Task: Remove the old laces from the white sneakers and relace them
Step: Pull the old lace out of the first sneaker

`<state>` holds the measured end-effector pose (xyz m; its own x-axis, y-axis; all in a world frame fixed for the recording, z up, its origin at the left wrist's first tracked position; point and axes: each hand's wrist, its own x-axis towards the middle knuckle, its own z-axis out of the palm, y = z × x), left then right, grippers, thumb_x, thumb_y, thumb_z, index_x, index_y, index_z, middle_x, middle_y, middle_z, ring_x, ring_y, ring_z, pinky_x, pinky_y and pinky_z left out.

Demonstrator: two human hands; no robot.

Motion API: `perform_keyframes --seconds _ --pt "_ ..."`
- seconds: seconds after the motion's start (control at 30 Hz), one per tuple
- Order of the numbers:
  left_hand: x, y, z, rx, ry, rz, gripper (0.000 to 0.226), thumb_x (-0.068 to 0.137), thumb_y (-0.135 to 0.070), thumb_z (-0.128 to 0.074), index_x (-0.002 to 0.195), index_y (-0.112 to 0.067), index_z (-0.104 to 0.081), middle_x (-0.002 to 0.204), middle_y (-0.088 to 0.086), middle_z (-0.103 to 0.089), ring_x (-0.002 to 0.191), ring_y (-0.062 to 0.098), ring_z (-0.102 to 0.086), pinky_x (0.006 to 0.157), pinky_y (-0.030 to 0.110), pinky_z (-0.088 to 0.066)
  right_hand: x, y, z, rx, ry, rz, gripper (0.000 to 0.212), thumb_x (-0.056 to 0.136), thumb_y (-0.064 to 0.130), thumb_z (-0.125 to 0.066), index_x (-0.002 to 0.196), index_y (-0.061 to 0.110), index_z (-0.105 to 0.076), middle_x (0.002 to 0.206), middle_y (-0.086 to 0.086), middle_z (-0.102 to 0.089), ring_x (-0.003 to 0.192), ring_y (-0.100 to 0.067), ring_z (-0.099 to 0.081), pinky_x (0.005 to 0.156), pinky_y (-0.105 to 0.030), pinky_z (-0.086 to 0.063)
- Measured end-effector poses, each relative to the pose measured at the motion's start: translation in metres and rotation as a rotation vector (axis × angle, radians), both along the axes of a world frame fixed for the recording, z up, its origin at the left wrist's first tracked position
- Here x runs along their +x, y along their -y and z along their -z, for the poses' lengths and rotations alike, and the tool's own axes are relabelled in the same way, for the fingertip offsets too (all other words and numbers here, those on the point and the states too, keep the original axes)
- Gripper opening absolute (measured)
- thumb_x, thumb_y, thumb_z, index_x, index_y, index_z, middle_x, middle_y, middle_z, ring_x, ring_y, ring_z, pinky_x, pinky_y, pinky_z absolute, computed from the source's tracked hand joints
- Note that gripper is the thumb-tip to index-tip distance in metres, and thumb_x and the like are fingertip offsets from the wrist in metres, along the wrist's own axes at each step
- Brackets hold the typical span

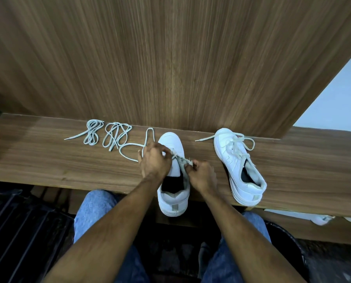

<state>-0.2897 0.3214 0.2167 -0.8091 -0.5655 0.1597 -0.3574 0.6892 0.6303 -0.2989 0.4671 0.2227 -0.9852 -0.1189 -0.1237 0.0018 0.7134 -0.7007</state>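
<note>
A white sneaker [171, 139] stands toe-away on the wooden ledge [48, 160] in front of me, its heel over the near edge. My left hand [153, 160] covers the sneaker's left eyelets and pinches a pale lace [150, 132] that loops off to the left. My right hand [201, 175] pinches the same lace's frayed end at the tongue. A second white sneaker [238, 168], laced and tied with a cream lace, lies to the right.
Two loose bundles of pale laces [93, 131] [116, 135] lie on the ledge at left. A wood panel [170, 58] rises right behind the ledge. My jeans-clad knees [95, 209] sit below the edge. A dark slatted object [17, 231] is at lower left.
</note>
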Motion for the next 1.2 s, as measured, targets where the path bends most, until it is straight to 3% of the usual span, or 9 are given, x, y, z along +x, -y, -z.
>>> perform_keyframes --seconds 0.1,0.27,0.37,0.5,0.7,0.9,1.0,1.1,1.2 --pt "-0.001 0.013 -0.014 0.242 -0.114 -0.176 0.008 0.086 -0.029 -0.061 0.084 -0.028 -0.068 0.107 0.002 -0.065 0.103 0.028 -0.06 0.093 0.045 -0.046 0.0 0.001 0.001 -0.006 -0.011 -0.007 0.023 0.091 0.034 -0.059 0.093 0.014 -0.07 0.091 -0.006 -0.072 0.094 -0.028 -0.065 0.067 -0.027 -0.036" --pt "0.005 0.02 -0.014 0.237 -0.021 -0.134 0.041 0.081 -0.045 -0.068 0.109 -0.018 -0.053 0.111 0.009 -0.058 0.102 0.031 -0.058 0.085 0.041 -0.049 -0.001 0.0 0.002 -0.015 0.0 -0.011 0.022 0.091 0.033 -0.059 0.075 0.017 -0.061 0.085 -0.005 -0.07 0.086 -0.027 -0.064 0.065 -0.028 -0.035" --pt "0.01 0.012 -0.003 0.314 0.113 0.006 0.039 0.071 -0.053 -0.071 0.091 -0.031 -0.046 0.095 0.007 -0.065 0.088 0.03 -0.062 0.073 0.036 -0.05 -0.002 -0.001 0.004 -0.013 -0.005 -0.007 0.03 0.09 0.032 -0.059 0.065 0.019 -0.049 0.077 -0.003 -0.066 0.076 -0.022 -0.058 0.064 -0.028 -0.033" --pt "0.02 0.006 0.005 0.242 0.225 0.051 0.019 0.071 -0.038 -0.069 0.074 -0.03 -0.051 0.093 0.003 -0.067 0.089 0.029 -0.063 0.076 0.035 -0.051 -0.004 -0.004 0.008 -0.022 0.017 -0.047 0.028 0.088 0.031 -0.061 0.066 0.016 -0.052 0.071 0.001 -0.063 0.075 -0.022 -0.06 0.064 -0.03 -0.039" --pt "0.032 0.012 0.012 0.651 0.055 -0.171 0.029 0.066 -0.038 -0.083 0.066 -0.02 -0.059 0.071 0.003 -0.067 0.07 0.024 -0.062 0.07 0.038 -0.055 -0.007 -0.014 0.012 -0.019 0.024 -0.091 0.011 0.084 0.025 -0.062 0.09 0.017 -0.066 0.081 -0.001 -0.07 0.083 -0.023 -0.065 0.071 -0.033 -0.048" --pt "0.03 0.018 0.034 0.837 0.021 -0.22 0.052 0.033 -0.059 -0.077 0.06 -0.017 -0.062 0.065 0.009 -0.07 0.061 0.023 -0.062 0.072 0.054 -0.057 -0.013 0.007 0.006 0.239 -0.214 -0.356 0.054 0.081 0.017 -0.056 0.131 0.032 -0.045 0.132 0.003 -0.051 0.107 -0.03 -0.06 0.081 -0.039 -0.05" --pt "0.034 0.014 0.026 0.819 0.037 -0.235 0.043 0.037 -0.059 -0.079 0.055 -0.023 -0.063 0.061 0.006 -0.067 0.058 0.02 -0.056 0.073 0.05 -0.057 -0.017 0.025 0.006 0.451 -0.272 -0.458 0.048 0.085 0.018 -0.052 0.132 0.027 -0.044 0.143 0.001 -0.035 0.107 -0.035 -0.059 0.078 -0.04 -0.05" --pt "0.039 0.006 0.013 0.74 0.063 -0.234 0.037 0.058 -0.049 -0.084 0.053 -0.021 -0.06 0.061 0.002 -0.065 0.062 0.023 -0.058 0.072 0.038 -0.053 -0.017 0.037 0.007 0.607 -0.347 -0.485 0.032 0.094 0.029 -0.048 0.126 0.025 -0.049 0.134 -0.003 -0.041 0.099 -0.036 -0.062 0.07 -0.039 -0.046" --pt "0.04 0.004 0.009 0.691 0.069 -0.25 0.039 0.066 -0.048 -0.082 0.056 -0.019 -0.057 0.062 0.0 -0.063 0.067 0.023 -0.059 0.071 0.033 -0.049 -0.025 0.041 0.009 0.417 -0.33 -0.344 0.021 0.095 0.03 -0.048 0.108 0.021 -0.061 0.117 -0.007 -0.058 0.094 -0.036 -0.063 0.07 -0.037 -0.044"
